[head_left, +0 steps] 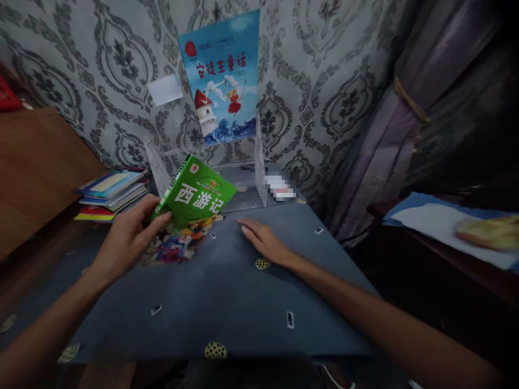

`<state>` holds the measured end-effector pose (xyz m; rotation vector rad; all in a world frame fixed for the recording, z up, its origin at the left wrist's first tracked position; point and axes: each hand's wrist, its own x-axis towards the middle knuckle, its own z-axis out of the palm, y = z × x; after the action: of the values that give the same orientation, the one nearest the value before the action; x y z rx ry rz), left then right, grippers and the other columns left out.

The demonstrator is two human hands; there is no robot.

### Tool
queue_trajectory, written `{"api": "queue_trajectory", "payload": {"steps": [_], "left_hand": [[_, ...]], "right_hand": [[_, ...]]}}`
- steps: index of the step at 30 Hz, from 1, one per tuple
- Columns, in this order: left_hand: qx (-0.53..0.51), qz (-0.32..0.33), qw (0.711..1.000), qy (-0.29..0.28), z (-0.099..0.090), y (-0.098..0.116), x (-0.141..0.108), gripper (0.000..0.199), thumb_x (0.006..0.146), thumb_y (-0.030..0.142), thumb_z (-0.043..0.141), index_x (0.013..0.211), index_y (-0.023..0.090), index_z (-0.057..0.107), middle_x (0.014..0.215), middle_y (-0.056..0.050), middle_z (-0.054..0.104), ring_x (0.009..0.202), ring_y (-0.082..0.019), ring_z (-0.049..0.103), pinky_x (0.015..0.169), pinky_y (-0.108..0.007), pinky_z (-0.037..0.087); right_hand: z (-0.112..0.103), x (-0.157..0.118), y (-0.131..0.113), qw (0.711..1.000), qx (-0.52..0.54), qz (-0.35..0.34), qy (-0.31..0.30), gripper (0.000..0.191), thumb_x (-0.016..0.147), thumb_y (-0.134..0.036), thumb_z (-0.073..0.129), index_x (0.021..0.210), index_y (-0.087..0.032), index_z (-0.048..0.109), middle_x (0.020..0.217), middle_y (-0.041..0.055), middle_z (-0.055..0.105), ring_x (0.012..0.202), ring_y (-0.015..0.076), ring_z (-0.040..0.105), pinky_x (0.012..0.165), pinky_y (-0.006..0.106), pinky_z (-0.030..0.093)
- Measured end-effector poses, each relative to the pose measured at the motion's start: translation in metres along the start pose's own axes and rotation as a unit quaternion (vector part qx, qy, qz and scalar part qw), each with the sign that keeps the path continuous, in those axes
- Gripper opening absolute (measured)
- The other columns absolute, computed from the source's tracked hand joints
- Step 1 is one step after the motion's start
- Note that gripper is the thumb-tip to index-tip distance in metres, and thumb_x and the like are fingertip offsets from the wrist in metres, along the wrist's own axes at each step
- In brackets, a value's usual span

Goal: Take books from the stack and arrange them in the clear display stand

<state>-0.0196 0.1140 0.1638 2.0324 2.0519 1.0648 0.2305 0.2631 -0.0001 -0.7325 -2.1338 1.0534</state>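
My left hand (132,232) is closed on the spine edge of a green book (198,189) with white Chinese characters and colourful figures on its cover. The book is tilted, its cover facing me, over the left middle of the table. My right hand (263,240) is low over the blue tablecloth, fingers stretched forward and holding nothing. Behind the green book stands a clear plastic rack (260,162). A blue book (227,81) with a castle and a red-dressed figure is upright at the rack, against the wall.
On the left, a stack of books (111,194) lies beside a wooden cabinet (44,162). A blurred-out white item (279,186) is right of the rack. A dark side surface at right holds a blue and white cloth or paper (430,216). A purple curtain (385,135) hangs behind it.
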Motion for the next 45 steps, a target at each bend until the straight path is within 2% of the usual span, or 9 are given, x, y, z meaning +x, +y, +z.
{"api": "queue_trajectory", "payload": {"steps": [2, 5, 8, 11, 23, 30, 35, 40, 45], "left_hand": [[0.127, 0.107, 0.986, 0.015, 0.008, 0.000, -0.024, 0.022, 0.094, 0.040, 0.052, 0.104, 0.024, 0.064, 0.079, 0.000, 0.068, 0.066, -0.018, 0.063, 0.058, -0.026, 0.049], [0.229, 0.247, 0.939, -0.063, 0.051, -0.014, -0.071, 0.028, 0.093, 0.014, 0.044, 0.110, 0.026, 0.063, 0.116, -0.006, 0.073, 0.105, -0.024, 0.069, 0.080, -0.034, 0.058], [0.303, 0.267, 0.905, -0.136, 0.095, -0.027, -0.108, 0.041, 0.084, 0.000, 0.049, 0.115, 0.024, 0.060, 0.132, -0.010, 0.066, 0.118, -0.027, 0.064, 0.090, -0.041, 0.057], [0.329, 0.250, 0.898, -0.152, 0.113, -0.028, -0.121, 0.045, 0.081, -0.005, 0.050, 0.117, 0.021, 0.060, 0.138, -0.014, 0.062, 0.125, -0.032, 0.060, 0.094, -0.047, 0.057], [0.199, 0.210, 0.940, -0.180, 0.083, -0.043, -0.091, 0.032, 0.102, 0.037, 0.045, 0.125, 0.020, 0.060, 0.128, -0.009, 0.068, 0.114, -0.024, 0.065, 0.091, -0.039, 0.058], [0.225, 0.101, 0.963, -0.108, 0.082, -0.097, -0.065, 0.037, 0.102, 0.035, 0.039, 0.127, 0.016, 0.059, 0.140, -0.015, 0.059, 0.131, -0.031, 0.055, 0.103, -0.051, 0.052], [0.226, 0.093, 0.964, -0.101, 0.089, -0.106, -0.067, 0.034, 0.102, 0.033, 0.039, 0.126, 0.018, 0.057, 0.143, -0.014, 0.057, 0.134, -0.031, 0.052, 0.104, -0.052, 0.050], [0.194, 0.082, 0.977, -0.045, 0.091, -0.102, -0.071, 0.026, 0.101, 0.029, 0.041, 0.116, 0.018, 0.059, 0.131, -0.014, 0.063, 0.122, -0.029, 0.059, 0.100, -0.049, 0.052], [0.184, 0.075, 0.980, -0.022, 0.091, -0.101, -0.074, 0.023, 0.101, 0.027, 0.040, 0.111, 0.018, 0.058, 0.124, -0.014, 0.065, 0.114, -0.028, 0.062, 0.096, -0.048, 0.054]], "right_hand": [[-0.002, 0.005, -0.005, 0.979, 0.189, 0.073, -0.012, 0.064, 0.100, -0.063, 0.028, 0.127, -0.016, 0.062, 0.124, 0.0175, 0.069, 0.116, 0.0301, 0.067, 0.103, 0.054, 0.050], [-0.005, 0.008, -0.012, 0.903, 0.389, 0.176, -0.054, 0.074, 0.098, -0.070, 0.016, 0.120, -0.016, 0.063, 0.108, 0.0159, 0.075, 0.099, 0.0277, 0.073, 0.092, 0.049, 0.057], [-0.005, 0.005, -0.016, 0.877, 0.430, 0.205, -0.071, 0.059, 0.099, -0.065, 0.030, 0.114, -0.019, 0.064, 0.103, 0.0116, 0.076, 0.097, 0.0250, 0.073, 0.093, 0.044, 0.058], [0.000, 0.002, -0.012, 0.891, 0.409, 0.189, -0.058, 0.040, 0.089, -0.052, 0.063, 0.114, -0.021, 0.063, 0.109, 0.0090, 0.075, 0.100, 0.0243, 0.072, 0.092, 0.041, 0.058], [0.012, 0.001, 0.011, 0.990, 0.082, 0.099, 0.050, 0.062, 0.080, -0.038, 0.069, 0.136, -0.018, 0.050, 0.105, 0.0090, 0.071, 0.092, 0.0262, 0.068, 0.082, 0.044, 0.058], [0.004, -0.005, 0.015, 0.990, -0.124, 0.009, 0.072, 0.056, 0.084, -0.033, 0.065, 0.137, -0.022, 0.050, 0.125, 0.0109, 0.068, 0.118, 0.0315, 0.061, 0.100, 0.054, 0.049], [0.006, -0.004, 0.001, 0.966, -0.232, -0.075, 0.089, 0.042, 0.089, -0.030, 0.060, 0.131, -0.022, 0.058, 0.134, 0.0141, 0.062, 0.128, 0.0353, 0.054, 0.104, 0.062, 0.045], [0.040, 0.006, -0.049, 0.948, -0.242, -0.193, -0.071, 0.040, 0.098, -0.028, 0.051, 0.136, -0.016, 0.054, 0.146, 0.0161, 0.053, 0.140, 0.0301, 0.045, 0.114, 0.055, 0.041], [0.087, 0.029, -0.074, 0.935, -0.216, -0.193, -0.203, 0.050, 0.101, -0.024, 0.042, 0.147, -0.007, 0.040, 0.153, 0.0208, 0.045, 0.146, 0.0283, 0.037, 0.120, 0.049, 0.035]]}}
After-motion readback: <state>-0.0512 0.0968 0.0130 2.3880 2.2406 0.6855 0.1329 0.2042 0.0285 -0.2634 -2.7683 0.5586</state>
